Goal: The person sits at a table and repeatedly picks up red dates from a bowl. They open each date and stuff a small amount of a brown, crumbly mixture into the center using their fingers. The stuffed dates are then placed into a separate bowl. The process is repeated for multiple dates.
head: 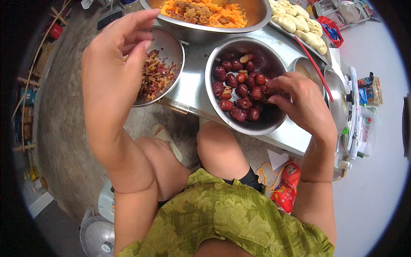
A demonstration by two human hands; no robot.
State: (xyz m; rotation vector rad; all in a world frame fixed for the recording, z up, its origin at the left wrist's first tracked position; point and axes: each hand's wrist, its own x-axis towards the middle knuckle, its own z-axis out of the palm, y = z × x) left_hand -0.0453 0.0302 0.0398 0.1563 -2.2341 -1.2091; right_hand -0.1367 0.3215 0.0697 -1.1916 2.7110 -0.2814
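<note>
My left hand [118, 48] is raised over the left metal bowl [181, 61], its fingers apart and nothing visible between them. Chopped red dates [157, 77] lie in that bowl. My right hand [300, 96] reaches over the right wall of a steel bowl [210, 93] of whole red dates [241, 90]. Its thumb and fingertips are among the dates at the right side; whether they pinch one cannot be told. A few light-brown pieces lie among the whole dates.
A large steel bowl [205, 29] of orange mash stands at the back. Behind on the right, a tray [327, 57] holds pale shaped dough pieces. Red chopsticks [313, 67] lie across a small metal bowl [300, 62], beside a pot lid [335, 99]. The metal table's edge [205, 114] runs before my knees.
</note>
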